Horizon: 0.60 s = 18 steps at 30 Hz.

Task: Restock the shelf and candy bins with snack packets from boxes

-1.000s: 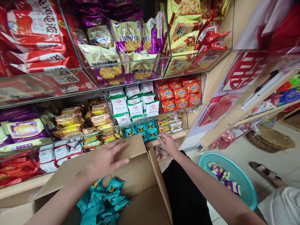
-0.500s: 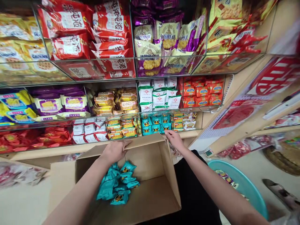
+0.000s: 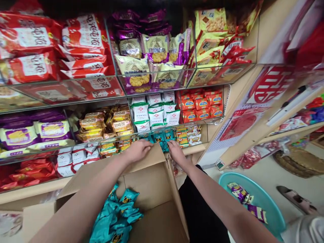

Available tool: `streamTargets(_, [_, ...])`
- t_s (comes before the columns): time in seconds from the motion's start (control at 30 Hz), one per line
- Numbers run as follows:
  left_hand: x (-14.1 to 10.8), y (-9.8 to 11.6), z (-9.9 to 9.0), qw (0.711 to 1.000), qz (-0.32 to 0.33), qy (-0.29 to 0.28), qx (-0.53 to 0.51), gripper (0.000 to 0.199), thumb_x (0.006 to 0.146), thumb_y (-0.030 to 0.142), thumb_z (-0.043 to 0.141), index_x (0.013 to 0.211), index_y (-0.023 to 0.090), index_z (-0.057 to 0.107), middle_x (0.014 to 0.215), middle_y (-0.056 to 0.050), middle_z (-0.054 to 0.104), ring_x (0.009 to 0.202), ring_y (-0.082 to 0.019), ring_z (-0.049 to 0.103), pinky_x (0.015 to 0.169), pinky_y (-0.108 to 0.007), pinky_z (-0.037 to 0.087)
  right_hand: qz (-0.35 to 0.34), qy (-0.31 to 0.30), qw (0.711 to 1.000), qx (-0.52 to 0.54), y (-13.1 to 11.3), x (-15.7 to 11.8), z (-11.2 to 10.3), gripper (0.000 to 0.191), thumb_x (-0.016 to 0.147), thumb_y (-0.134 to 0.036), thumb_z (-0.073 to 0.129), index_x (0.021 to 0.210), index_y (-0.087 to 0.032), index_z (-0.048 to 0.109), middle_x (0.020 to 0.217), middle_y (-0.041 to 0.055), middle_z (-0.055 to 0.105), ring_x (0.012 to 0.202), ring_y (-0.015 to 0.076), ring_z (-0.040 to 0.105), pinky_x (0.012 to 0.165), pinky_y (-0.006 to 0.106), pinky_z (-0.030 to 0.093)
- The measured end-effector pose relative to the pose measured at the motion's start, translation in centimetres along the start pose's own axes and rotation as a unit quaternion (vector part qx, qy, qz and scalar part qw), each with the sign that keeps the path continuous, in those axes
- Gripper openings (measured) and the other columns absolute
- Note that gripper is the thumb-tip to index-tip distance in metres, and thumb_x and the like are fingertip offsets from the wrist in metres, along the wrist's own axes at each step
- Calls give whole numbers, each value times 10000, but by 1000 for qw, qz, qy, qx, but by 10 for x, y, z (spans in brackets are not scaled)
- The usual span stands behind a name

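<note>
The upper clear shelf front (image 3: pixel 154 79) is barring straight entry and leaving access over its edge. Below, the raised flap (image 3: pixel 149 157) is partly screening the lowest shelf row. The left forearm (image 3: pixel 93 189) is crossing the opening of the carton (image 3: pixel 149 189), whose right side is offering free room beside the teal packets (image 3: pixel 108 216). A black-clothed leg (image 3: pixel 202 209) is filling much of the gap between carton and basin (image 3: pixel 270 195).

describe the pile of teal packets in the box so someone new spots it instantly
Below the snack shelves, find the open cardboard box. Inside, towards the left, lies the pile of teal packets. Similar teal packets on the shelf sit in rows behind a clear front; this pile is loose and jumbled.
</note>
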<state>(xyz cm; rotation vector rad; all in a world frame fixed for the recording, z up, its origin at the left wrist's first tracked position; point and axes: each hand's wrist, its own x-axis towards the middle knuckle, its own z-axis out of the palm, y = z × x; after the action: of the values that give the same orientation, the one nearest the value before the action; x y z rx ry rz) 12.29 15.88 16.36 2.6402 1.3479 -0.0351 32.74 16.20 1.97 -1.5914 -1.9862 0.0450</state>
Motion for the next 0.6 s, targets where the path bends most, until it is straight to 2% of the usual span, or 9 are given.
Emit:
streamTargets(0.1, [51,18,12,999,27,-29,21,361,810,260,385,1142,273,525,1125,-14,585,1029,-137,522,890,-229,377,24,5,999,22,4,5,2,398,811,-84,332,1167,-118,506,1127,140,503,1048,204,413,896,360,365])
streamTargets(0.23, [98,32,27,995,-18,-65,71,275,781,329,440,985,246,606,989,-61,639,923,-188,580,801,-287,430,48,12,998,45,7,10,2,385,802,-89,349,1148,-122,514,1107,123,513,1030,200,409,887,337,367])
streamTargets(0.4, [122,35,41,987,-89,-70,118,346,771,461,423,901,199,609,947,-117,642,876,-239,596,710,-325,452,34,38,996,72,9,8,1,346,801,-91,361,1106,-114,525,1079,113,510,998,194,405,889,319,356])
streamTargets(0.6, [133,33,49,979,-137,-59,142,393,759,533,397,896,225,600,920,-95,649,859,-234,598,678,-306,451,33,31,995,92,12,4,1,343,801,-95,363,1109,-131,510,1103,106,495,1023,200,385,899,325,351])
